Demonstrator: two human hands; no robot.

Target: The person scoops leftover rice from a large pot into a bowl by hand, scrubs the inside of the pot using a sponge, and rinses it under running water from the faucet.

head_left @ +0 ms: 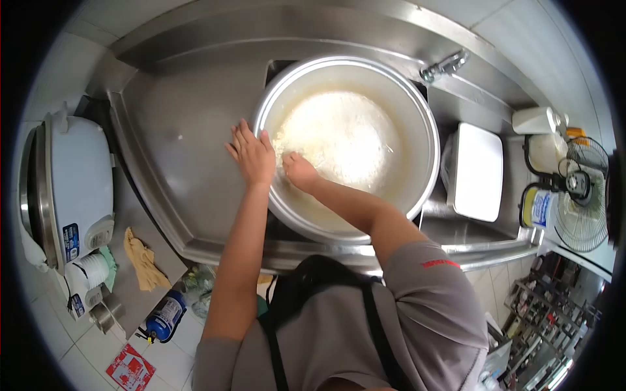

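Observation:
A large round metal pot sits over the sink, with pale grains that look like rice and some cloudy liquid inside. My left hand rests on the pot's left rim, fingers spread and nothing in them. Inside the pot, near its left wall, my right hand is closed, its fingers curled into the rice. How much it grips is hidden by the fingers. A bright glare lies over the pot's bottom.
Right of the pot, a white rectangular tub stands in the sink below a faucet. A fan and containers are farther right. At left are a large rice cooker, yellow gloves and a blue fire extinguisher.

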